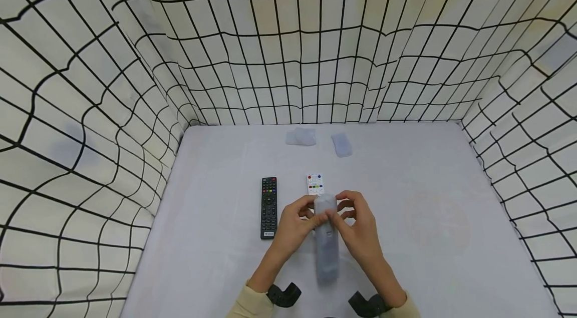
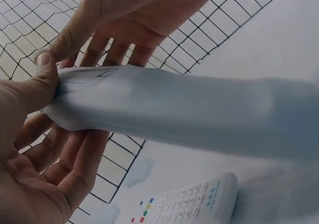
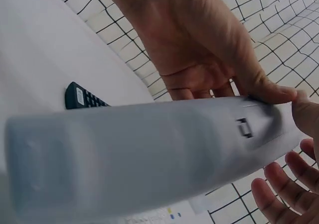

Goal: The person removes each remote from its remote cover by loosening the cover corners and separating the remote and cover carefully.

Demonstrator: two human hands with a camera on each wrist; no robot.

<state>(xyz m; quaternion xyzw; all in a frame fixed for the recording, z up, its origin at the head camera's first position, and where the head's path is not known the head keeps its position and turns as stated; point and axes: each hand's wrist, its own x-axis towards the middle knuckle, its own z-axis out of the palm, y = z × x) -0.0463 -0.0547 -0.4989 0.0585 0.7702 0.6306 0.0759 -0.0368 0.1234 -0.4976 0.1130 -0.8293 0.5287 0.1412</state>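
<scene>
Holding a remote half-sheathed in a cloudy sleeve (image 1: 326,243), the person works with both hands over the near middle of the table (image 1: 428,198); the left hand (image 1: 295,225) and right hand (image 1: 358,228) meet at the sleeve's far end, each pinching its open edge between thumb and fingers, seemingly so the soft mouth can be stretched around the body inside; from the left wrist the thumb (image 2: 42,79) lies on the corner of the sleeve (image 2: 189,114), fingers curled beneath, and from the right wrist the battery-latch side of the remote shows through the sleeve (image 3: 144,149), so it is held face down, lengthwise away from the person; it appears lifted a little off the cloth rather than resting on it. Just beyond the hands lies a white remote (image 1: 315,184), buttons up, its near end hidden behind the fingers; to its left, apart and parallel, lies a black remote (image 1: 269,207), also buttons up; both are within easy reach. Farther back, near the gridded backdrop (image 1: 288,57), two more clear sleeves (image 1: 301,136) (image 1: 341,144) lie flat and apart, out of the way of the hands. Dark wrist straps (image 1: 283,294) carry the cameras.
</scene>
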